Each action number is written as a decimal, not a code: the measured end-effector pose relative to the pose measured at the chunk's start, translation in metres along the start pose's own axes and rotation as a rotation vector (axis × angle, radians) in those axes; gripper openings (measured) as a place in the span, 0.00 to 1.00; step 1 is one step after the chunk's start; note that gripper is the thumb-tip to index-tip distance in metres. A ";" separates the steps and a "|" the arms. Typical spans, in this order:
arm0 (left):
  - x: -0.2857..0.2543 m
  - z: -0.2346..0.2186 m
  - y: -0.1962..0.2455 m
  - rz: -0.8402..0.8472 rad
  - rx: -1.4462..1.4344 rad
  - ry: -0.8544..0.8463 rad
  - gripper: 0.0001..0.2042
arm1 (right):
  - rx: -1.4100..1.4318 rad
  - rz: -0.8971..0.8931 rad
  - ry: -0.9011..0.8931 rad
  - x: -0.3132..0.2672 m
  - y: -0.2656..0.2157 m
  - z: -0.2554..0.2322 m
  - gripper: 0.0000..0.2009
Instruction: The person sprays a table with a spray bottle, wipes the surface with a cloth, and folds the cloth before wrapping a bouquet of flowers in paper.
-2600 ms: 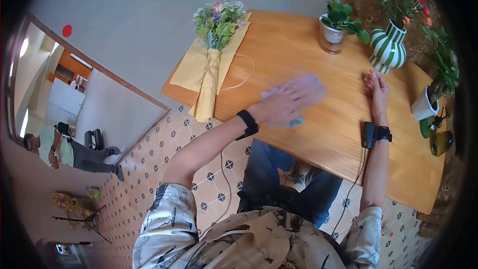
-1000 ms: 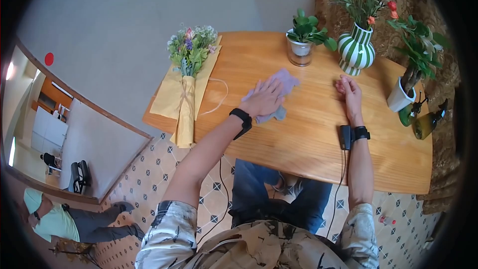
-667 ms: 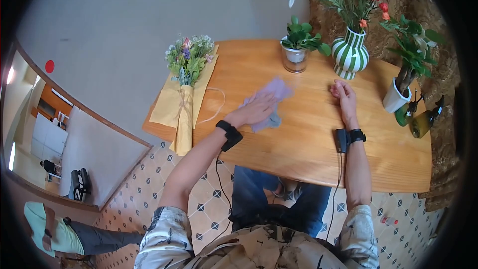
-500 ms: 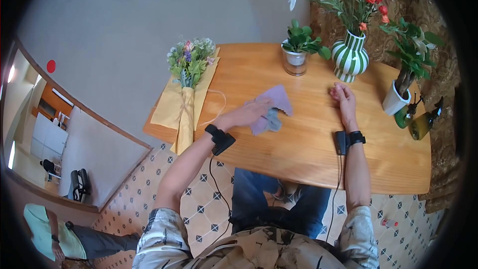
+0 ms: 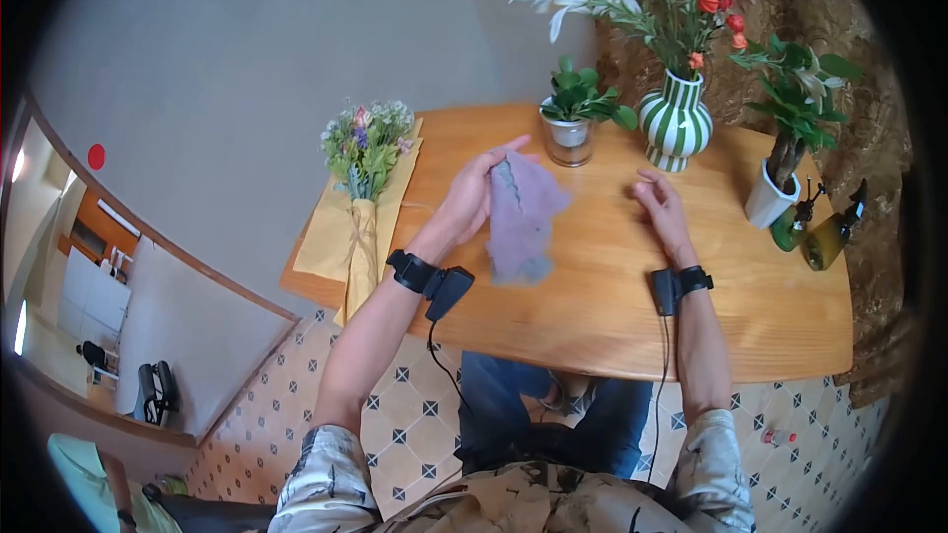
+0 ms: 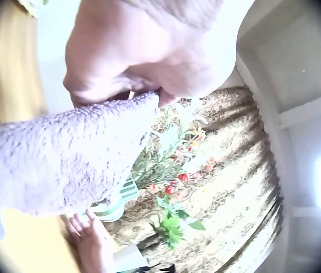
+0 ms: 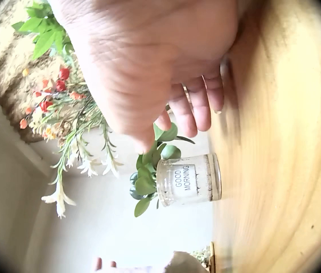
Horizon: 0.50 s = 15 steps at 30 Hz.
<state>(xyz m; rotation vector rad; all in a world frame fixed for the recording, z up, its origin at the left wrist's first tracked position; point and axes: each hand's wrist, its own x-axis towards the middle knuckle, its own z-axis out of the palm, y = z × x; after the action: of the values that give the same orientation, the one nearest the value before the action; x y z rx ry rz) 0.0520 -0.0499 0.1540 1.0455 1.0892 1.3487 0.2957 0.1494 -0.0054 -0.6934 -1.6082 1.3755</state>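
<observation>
My left hand (image 5: 470,197) pinches a fuzzy purple cloth (image 5: 523,222) by its upper edge, and the cloth hangs over the wooden table (image 5: 592,306). Grey-blue patches show at its top and lower corner. In the left wrist view, thumb and fingers of the left hand (image 6: 143,51) meet at the edge of the cloth (image 6: 75,156). My right hand (image 5: 666,219) lies at the table, fingers loosely curled with nothing in them. From the right wrist, a glass-potted plant (image 7: 189,179) labelled GOOD MORNING stands beyond the fingers of the right hand (image 7: 155,62).
A wrapped bouquet (image 5: 363,207) on yellow paper (image 5: 321,227) lies at the left. Along the back and right stand a striped green-white vase (image 5: 676,123) with flowers, a white-potted plant (image 5: 772,195) and a green-brown spray bottle (image 5: 828,242). Another person (image 5: 84,469) is at lower left.
The left hand wiped the cloth flat over the table, slid back off its middle, then lifted it by one edge. The right hand stayed in about the same place.
</observation>
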 end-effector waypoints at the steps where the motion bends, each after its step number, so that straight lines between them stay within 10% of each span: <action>1: 0.002 0.006 0.004 -0.003 -0.094 -0.034 0.26 | -0.010 0.015 -0.075 -0.003 -0.011 0.007 0.21; 9: 0.018 0.039 0.023 0.069 -0.237 -0.153 0.26 | 0.164 -0.157 -0.438 -0.029 -0.094 0.054 0.29; 15: 0.023 0.018 0.009 0.107 -0.101 -0.005 0.25 | 0.036 0.009 -0.379 -0.027 -0.123 0.031 0.12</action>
<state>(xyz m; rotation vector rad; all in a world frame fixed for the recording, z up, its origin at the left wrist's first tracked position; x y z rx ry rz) 0.0666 -0.0266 0.1672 1.0438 0.9630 1.4705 0.2964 0.0832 0.1064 -0.4339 -1.8670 1.6093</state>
